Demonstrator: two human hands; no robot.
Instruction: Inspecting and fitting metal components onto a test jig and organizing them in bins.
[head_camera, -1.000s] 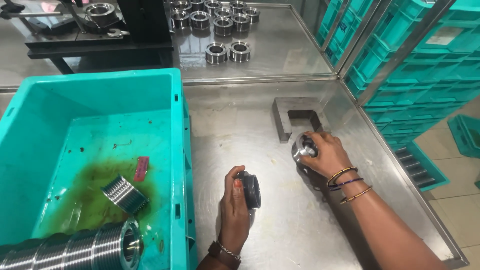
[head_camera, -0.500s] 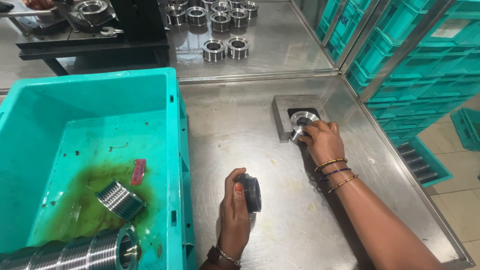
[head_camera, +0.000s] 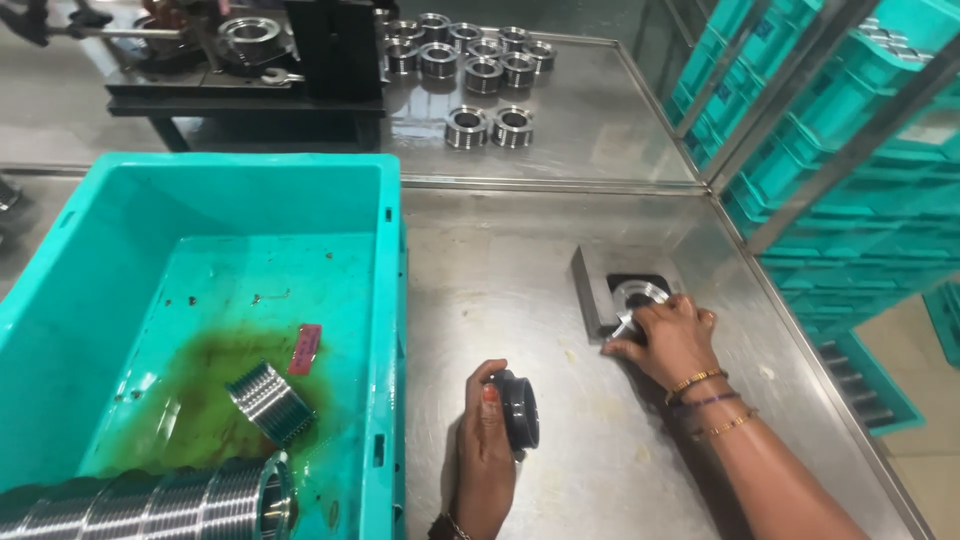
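My left hand (head_camera: 482, 450) rests on the steel table (head_camera: 500, 270) near its front edge, fingers closed round a dark ring-shaped part (head_camera: 520, 410) held on edge. Further right, my right hand (head_camera: 668, 338) lies on a shiny metal ring (head_camera: 638, 295) that sits inside a grey U-shaped block (head_camera: 592, 290); the fingers cover the ring's near side. The two hands are about a hand's width apart.
A teal plastic crate (head_camera: 385, 300) stands at the left, with an oily stain, a grooved metal cylinder (head_camera: 268, 402) and a longer ribbed part (head_camera: 150, 505) inside. Several metal rings (head_camera: 480, 70) lie at the back beside a black fixture (head_camera: 240, 70). Stacked teal crates (head_camera: 860, 200) stand at the right.
My right hand has carried the shiny ring away from me and set it into the grey block. My left hand has stayed put with the dark ring.
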